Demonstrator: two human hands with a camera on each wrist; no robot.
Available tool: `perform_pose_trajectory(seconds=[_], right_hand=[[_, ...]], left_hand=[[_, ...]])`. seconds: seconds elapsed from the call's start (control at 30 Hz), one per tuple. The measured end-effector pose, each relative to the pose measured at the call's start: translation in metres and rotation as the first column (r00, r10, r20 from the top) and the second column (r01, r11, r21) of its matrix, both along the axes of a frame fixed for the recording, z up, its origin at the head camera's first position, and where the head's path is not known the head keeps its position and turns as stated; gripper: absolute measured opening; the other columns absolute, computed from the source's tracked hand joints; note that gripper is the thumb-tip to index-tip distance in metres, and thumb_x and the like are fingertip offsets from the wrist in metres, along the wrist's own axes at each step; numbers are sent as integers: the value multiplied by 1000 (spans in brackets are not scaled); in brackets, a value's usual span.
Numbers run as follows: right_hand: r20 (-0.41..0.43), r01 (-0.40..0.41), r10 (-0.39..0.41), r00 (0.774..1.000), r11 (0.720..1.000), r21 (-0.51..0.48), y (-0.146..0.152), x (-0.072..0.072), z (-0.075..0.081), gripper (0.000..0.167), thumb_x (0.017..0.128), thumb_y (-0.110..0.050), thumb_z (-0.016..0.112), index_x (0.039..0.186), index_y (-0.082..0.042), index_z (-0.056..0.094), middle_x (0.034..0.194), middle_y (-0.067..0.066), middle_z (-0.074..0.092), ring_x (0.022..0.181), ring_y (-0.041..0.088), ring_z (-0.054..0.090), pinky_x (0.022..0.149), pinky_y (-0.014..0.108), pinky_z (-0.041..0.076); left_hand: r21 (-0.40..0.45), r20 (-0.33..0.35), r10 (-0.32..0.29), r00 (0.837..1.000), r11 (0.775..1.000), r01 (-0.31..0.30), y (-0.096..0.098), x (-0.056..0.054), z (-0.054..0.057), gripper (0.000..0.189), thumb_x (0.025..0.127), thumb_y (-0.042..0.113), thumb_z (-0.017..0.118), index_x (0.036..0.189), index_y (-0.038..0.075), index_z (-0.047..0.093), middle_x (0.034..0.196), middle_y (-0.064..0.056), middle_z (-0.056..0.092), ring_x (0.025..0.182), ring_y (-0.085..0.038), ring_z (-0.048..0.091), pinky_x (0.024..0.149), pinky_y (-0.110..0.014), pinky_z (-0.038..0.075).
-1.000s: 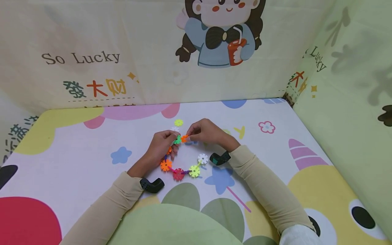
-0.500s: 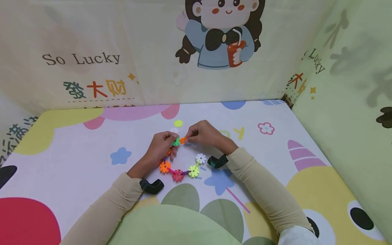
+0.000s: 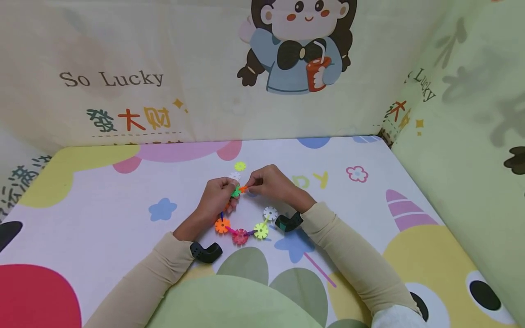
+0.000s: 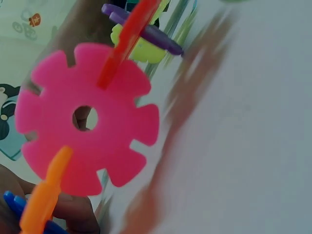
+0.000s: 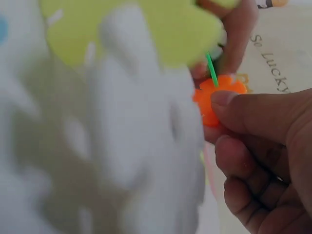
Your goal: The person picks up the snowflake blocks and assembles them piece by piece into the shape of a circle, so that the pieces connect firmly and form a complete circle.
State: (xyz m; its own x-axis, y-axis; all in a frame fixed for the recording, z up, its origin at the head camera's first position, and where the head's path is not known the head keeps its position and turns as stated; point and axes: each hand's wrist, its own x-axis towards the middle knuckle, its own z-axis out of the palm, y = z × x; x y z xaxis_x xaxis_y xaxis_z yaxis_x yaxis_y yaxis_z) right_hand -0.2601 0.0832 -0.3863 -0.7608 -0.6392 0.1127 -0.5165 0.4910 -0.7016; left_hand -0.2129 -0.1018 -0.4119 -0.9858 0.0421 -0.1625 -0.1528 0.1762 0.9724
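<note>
My left hand [image 3: 216,198] pinches a green notched plastic disc [image 3: 235,192] in the head view. Facing it, my right hand [image 3: 268,181] holds an orange notched disc [image 5: 207,105] between thumb and fingers. In the right wrist view, the orange disc meets the edge of the green disc [image 5: 212,73]. From the left hand a linked chain of discs curves round: another orange disc [image 3: 222,226], a pinkish-red disc [image 3: 239,237], a yellow-green disc [image 3: 260,231] and a white disc [image 3: 270,213]. The pinkish-red disc [image 4: 48,114] fills much of the left wrist view. The left fingers hide part of the chain.
Beyond the hands, a loose yellow disc [image 3: 239,166] and a loose white disc [image 3: 235,176] lie on the table. The printed tabletop [image 3: 110,232] runs back to a patterned cloth wall [image 3: 205,100], with another cloth wall [image 3: 463,159] on the right.
The right hand has moved slightly left, bringing the orange disc closer to the green one. The orange disc is turned more edge-on. The rest of the chain has hardly moved.
</note>
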Motion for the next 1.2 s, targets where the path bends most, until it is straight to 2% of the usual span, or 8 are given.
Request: perform_pose_trajectory(seconds=[0.3,0.53,0.63,0.77,0.87,0.97,1.07,1.2], right_hand=[[-18,2,-2,1000,1000,13,1,0,1,3,86,-7,75,83,-6,76,79,-4,71,65,10,56,56,22,44],[52,68,-68,996,998,17,6,-6,-3,5,86,-8,74,92,-7,75,85,-3,70,74,12,59,66,23,50],[65,66,-69,996,997,35,9,-10,-5,8,87,-9,74,95,-8,75,88,-3,70,77,12,59,69,23,51],[70,59,-63,996,996,65,15,-16,-6,8,88,-12,73,95,-9,74,88,-4,70,78,13,59,69,24,49],[77,56,-62,995,995,80,18,-20,-7,7,89,-13,72,95,-10,75,87,-5,70,78,13,58,68,25,48],[98,61,-69,993,995,83,21,-23,-7,8,90,-15,71,96,-10,75,87,-5,70,79,14,57,68,25,47],[112,67,-77,991,994,84,22,-24,-6,9,91,-15,70,97,-10,75,87,-5,70,80,14,57,70,25,47],[124,65,-73,990,995,70,24,-25,-4,11,92,-15,69,98,-8,75,86,-3,70,79,13,60,71,25,48]], left_hand=[[-10,7,-6,1000,1000,7,2,-1,-2,25,102,21,51,106,-2,60,68,-10,58,45,-15,50,43,-23,46],[112,133,-127,983,987,112,-2,-6,1,28,103,15,40,127,3,49,83,-16,60,55,-20,59,55,-30,55],[119,141,-161,977,982,144,-4,-6,4,31,102,11,36,128,3,50,86,-15,61,59,-20,62,60,-29,56],[111,119,-191,974,978,178,-6,-6,7,27,104,19,37,116,1,52,88,-14,62,62,-21,63,57,-25,52],[87,103,-193,976,979,184,-6,-5,7,33,104,34,45,107,2,51,87,-12,62,60,-22,63,51,-25,48],[63,88,-167,982,985,162,-5,-5,5,42,99,42,54,102,1,51,84,-13,62,58,-22,62,52,-26,52],[54,75,-131,988,990,127,-2,-4,3,42,98,41,56,102,0,52,81,-14,60,54,-22,62,56,-31,56],[40,67,-101,993,994,99,0,-3,1,34,102,33,49,108,0,57,80,-15,58,52,-22,60,55,-32,56]])
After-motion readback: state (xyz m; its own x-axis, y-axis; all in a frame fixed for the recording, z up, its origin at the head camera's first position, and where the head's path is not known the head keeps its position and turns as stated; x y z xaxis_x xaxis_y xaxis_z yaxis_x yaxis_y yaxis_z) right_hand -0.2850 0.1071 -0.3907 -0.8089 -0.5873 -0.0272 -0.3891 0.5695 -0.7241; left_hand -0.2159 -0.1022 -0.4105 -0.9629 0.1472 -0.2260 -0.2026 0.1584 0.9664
